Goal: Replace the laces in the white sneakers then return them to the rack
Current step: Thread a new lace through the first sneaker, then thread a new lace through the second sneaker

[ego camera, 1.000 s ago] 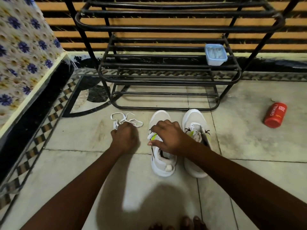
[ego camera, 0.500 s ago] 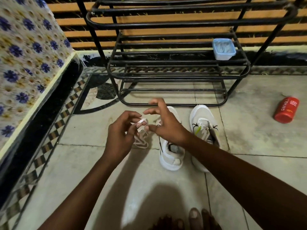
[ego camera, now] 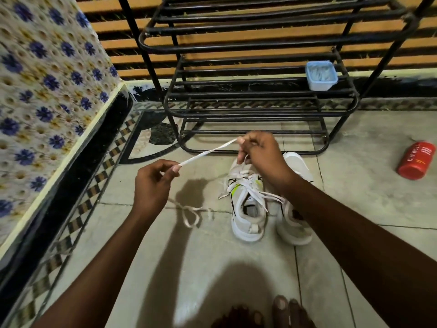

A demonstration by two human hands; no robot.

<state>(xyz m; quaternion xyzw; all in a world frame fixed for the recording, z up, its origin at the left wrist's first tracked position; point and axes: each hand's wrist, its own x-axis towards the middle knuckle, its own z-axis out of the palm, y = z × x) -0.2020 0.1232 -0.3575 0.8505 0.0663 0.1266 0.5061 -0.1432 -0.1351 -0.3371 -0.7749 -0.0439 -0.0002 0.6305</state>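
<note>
Two white sneakers stand side by side on the floor before the black metal rack. The left sneaker has a yellow-green tongue and loose white laces; the right sneaker is partly hidden by my right forearm. I hold a white lace stretched taut above the floor: my left hand pinches its near end, and my right hand pinches its far end above the left sneaker's toe. More lace trails in a loop on the tiles under my left wrist.
A small pale blue plastic container sits on the rack's lower shelf at the right. A red bottle lies on the floor at the right. A floral-covered ledge borders the left. My bare toes show at the bottom.
My left hand picked the lace up from the floor. Both hands rose and drew apart, pulling a stretch of it taut. My right hand left the left sneaker.
</note>
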